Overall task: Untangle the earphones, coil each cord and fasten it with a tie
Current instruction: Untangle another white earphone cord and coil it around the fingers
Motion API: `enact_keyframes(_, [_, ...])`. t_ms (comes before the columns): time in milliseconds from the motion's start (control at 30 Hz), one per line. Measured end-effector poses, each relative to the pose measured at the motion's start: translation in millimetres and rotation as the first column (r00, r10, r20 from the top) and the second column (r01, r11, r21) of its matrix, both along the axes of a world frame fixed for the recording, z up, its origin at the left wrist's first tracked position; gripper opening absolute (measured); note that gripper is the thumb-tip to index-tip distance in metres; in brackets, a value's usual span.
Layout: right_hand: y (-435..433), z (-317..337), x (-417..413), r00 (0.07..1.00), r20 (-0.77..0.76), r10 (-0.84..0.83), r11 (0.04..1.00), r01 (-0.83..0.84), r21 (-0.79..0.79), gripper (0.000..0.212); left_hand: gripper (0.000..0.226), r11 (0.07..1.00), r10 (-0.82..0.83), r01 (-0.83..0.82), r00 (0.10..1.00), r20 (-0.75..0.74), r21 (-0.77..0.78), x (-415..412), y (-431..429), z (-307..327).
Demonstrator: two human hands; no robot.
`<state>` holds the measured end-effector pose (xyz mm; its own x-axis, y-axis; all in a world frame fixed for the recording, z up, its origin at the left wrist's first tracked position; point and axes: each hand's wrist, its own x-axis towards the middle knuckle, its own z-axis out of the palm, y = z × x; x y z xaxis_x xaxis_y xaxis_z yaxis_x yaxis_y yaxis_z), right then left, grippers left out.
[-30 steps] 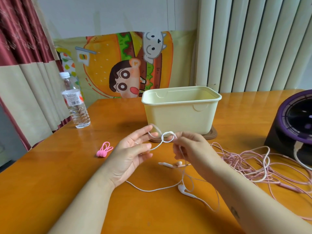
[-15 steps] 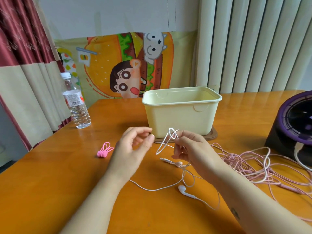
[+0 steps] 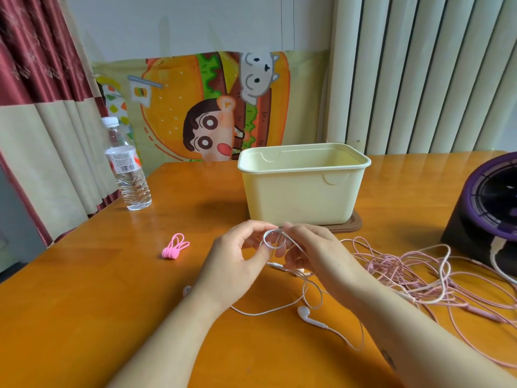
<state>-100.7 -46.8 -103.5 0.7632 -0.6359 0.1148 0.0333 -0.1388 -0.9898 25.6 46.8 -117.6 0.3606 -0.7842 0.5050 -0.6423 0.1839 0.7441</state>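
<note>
Two hands on one small loop of white cord

Both hands meet just above the wooden table (image 3: pixel 84 303), in front of a pale yellow plastic tub (image 3: pixel 302 197). Between them the white earphone cord (image 3: pixel 272 240) is turned into a small round loop. The left hand (image 3: pixel 232 264) has its fingers curled in, with thumb and forefinger closed on the loop's upper edge and a lower fingertip showing behind the ring. The right hand (image 3: pixel 313 250) pinches the cord where the loop crosses itself, its other fingers bent under.

From the right hand the cord drops to the table and trails toward the person. One white earbud (image 3: pixel 303 312) lies between the forearms; a second earbud (image 3: pixel 187 290) peeks out beside the left wrist.

Right of the right forearm, a tangle of pink earphone cords (image 3: pixel 405 275) sprawls over the table, reaching a black, purple-rimmed device (image 3: pixel 486 208) at the edge of view. A bunch of pink ties (image 3: pixel 174 249) lies left of the left hand, apart from it. The tub stands on a brown base (image 3: pixel 354 225). A water bottle (image 3: pixel 127 175) stands upright at the table's far left corner, near a cartoon burger banner (image 3: pixel 212 107).
</note>
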Motion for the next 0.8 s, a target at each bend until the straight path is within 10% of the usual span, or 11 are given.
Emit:
enact_keyframes(367, [-1, -4, -2, 0.999, 0.035, -0.007, 0.979, 0.014, -0.202, 0.045, 0.016, 0.996, 0.089, -0.087, 0.993, -0.071, 0.031, 4, 1, 2])
enact_keyframes(500, [1, -5, 0, 0.994, 0.021, -0.107, 0.903, 0.106, -0.417, 0.007, 0.014, 0.998, 0.047, -0.043, 0.991, -0.127, 0.039, 3, 1, 3])
enact_keyframes(800, [-11, -3, -1, 0.969, 0.139, -0.204, 0.979, 0.203, 0.024, 0.021, 0.013, 0.993, -0.111, 0.113, 0.789, -0.604, -0.035, 5, -1, 4])
